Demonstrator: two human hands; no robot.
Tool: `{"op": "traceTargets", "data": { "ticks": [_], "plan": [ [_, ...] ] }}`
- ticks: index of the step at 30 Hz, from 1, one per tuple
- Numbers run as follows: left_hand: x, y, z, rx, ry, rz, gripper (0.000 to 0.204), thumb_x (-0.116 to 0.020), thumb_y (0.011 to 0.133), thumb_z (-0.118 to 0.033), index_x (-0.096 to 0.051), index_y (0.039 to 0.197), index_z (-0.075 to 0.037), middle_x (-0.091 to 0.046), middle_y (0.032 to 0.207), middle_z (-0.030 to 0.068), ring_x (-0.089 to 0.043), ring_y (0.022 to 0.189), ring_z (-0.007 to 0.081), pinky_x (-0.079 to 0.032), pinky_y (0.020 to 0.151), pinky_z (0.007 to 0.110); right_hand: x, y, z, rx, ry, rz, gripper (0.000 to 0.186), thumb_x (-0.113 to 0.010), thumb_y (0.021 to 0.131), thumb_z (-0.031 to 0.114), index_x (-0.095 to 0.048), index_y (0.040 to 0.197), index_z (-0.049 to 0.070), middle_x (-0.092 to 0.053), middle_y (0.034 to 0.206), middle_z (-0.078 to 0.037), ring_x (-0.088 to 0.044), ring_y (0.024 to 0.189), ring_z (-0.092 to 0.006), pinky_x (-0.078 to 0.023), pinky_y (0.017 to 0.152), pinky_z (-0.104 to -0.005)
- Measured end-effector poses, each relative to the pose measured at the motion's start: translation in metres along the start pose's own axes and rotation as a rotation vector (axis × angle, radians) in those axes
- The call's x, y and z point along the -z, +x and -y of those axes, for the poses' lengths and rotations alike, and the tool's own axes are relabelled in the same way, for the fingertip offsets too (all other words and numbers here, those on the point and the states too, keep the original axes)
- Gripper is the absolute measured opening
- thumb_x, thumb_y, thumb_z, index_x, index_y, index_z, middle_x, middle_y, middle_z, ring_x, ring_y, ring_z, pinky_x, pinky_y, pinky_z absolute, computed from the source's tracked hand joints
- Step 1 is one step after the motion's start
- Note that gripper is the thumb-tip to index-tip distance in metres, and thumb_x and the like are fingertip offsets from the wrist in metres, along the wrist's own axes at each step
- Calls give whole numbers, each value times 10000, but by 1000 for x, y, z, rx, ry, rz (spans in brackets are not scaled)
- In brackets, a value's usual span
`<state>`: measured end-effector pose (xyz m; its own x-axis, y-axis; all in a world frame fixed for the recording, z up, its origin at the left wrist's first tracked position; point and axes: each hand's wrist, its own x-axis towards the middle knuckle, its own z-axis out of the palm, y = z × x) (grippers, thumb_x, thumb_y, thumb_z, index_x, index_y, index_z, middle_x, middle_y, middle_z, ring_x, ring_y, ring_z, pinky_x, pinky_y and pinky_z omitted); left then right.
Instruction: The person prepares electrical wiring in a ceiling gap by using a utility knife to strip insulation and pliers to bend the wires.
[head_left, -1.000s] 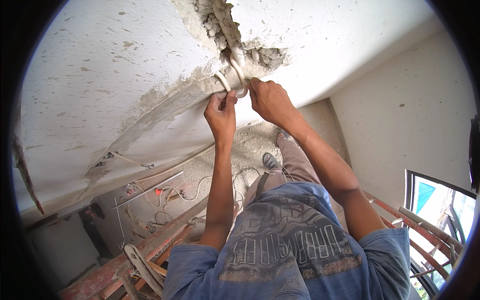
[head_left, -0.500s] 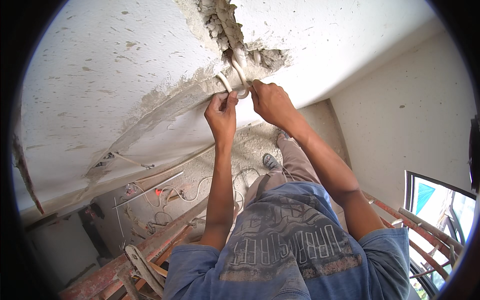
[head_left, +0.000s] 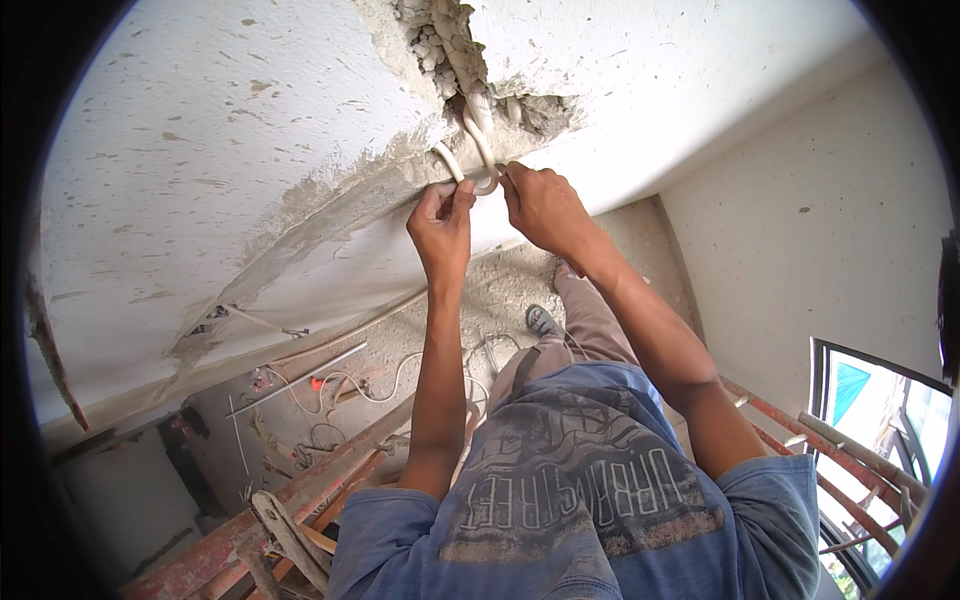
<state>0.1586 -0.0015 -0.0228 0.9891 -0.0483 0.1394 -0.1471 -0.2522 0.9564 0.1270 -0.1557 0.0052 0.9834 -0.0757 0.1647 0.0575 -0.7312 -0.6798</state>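
Note:
A white bendable pipe (head_left: 481, 145) comes out of the broken hole in the wall and curves into a tight loop. My left hand (head_left: 440, 228) is closed, thumb and fingers pinching the loop's lower left side. On the loop's right side, my right hand (head_left: 545, 205) is closed with curled fingers at the pipe; its fingertips are partly hidden. A thicker white pipe end (head_left: 480, 112) sits inside the hole beside the loop.
Rough rubble fills the chipped channel (head_left: 440, 60) in the white wall (head_left: 250, 130). Red scaffold bars (head_left: 300, 490) lie below left, more at right. White cable (head_left: 375, 398) trails over the dusty floor far below. A window (head_left: 870, 400) is at right.
Both hands stay at the loop with almost no movement. My right hand has shifted very slightly; the loop keeps nearly the same shape.

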Motion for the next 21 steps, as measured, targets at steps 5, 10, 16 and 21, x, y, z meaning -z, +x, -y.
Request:
{"op": "traceTargets", "data": {
  "ticks": [5, 10, 16, 21],
  "plan": [
    [1, 1, 1, 2, 20, 2, 243, -678, 938, -203, -655, 870, 30, -690, 758, 70, -603, 707, 88, -459, 665, 244, -1, -3, 1, 15, -11, -10, 177, -520, 905, 116, -578, 830, -34, -614, 638, -259, -633, 628, -444, -512, 607, -519],
    [2, 1, 0, 2, 32, 10, 257, -680, 938, -212, -658, 875, 37, -693, 766, 77, -615, 714, 96, -468, 677, 246, -3, -4, -1, 1, -1, -2, 177, -522, 905, 115, -584, 836, -36, -615, 640, -263, -632, 626, -445, -510, 600, -519],
    [2, 1, 1, -1, -9, 14, 268, -681, 937, -219, -661, 875, 42, -692, 770, 79, -621, 722, 101, -478, 696, 248, -4, -6, -1, -7, 44, 4, 194, -520, 910, 125, -592, 847, -45, -608, 642, -277, -625, 639, -464, -508, 628, -530],
    [3, 1, -5, 1, 23, 22, 280, -683, 935, -228, -666, 866, 43, -694, 768, 78, -627, 730, 103, -482, 701, 247, -5, -8, -1, -26, 86, -2, 209, -512, 923, 135, -587, 850, -47, -606, 648, -284, -617, 648, -479, -501, 636, -541]
  ]
}}
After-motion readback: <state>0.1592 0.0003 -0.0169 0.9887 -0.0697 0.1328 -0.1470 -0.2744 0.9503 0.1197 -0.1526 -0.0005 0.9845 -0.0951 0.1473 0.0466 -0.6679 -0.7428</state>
